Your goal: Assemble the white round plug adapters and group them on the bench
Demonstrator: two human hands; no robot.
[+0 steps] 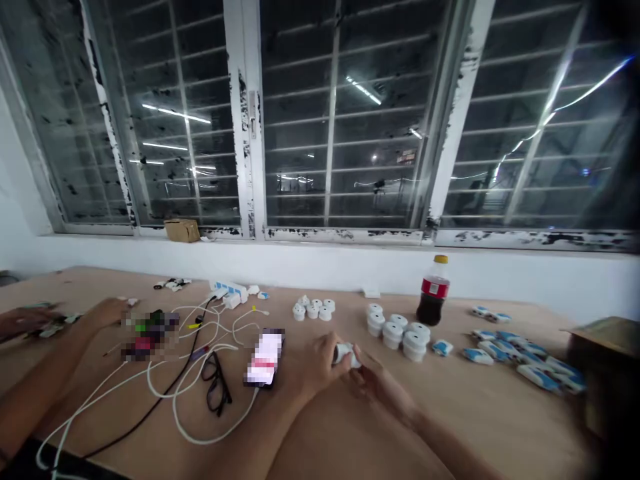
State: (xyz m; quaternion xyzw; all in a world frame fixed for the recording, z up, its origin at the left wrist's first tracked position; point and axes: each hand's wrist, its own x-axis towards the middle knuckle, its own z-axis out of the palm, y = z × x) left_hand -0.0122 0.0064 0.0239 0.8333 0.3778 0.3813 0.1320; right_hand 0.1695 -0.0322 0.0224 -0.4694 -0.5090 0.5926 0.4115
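Near the middle of the table, my left hand (323,363) and my right hand (369,375) meet around a small white cylindrical part (345,352). The fingers of both are closed on it, and they hide much of its shape. Just beyond, to the right, stand several white round capped parts (393,331), some of them stacked. A group of smaller white round parts (314,309) sits further back and to the left. One blue-and-white piece (442,347) lies beside the larger group.
Behind the white parts stands a cola bottle (433,293). Several blue-and-white pieces (515,353) lie at right, near a cardboard box (600,353). Left are a lit phone (267,357), glasses (217,387), white cables (183,427) and a power strip (229,289). Another person's arms (55,360) reach in.
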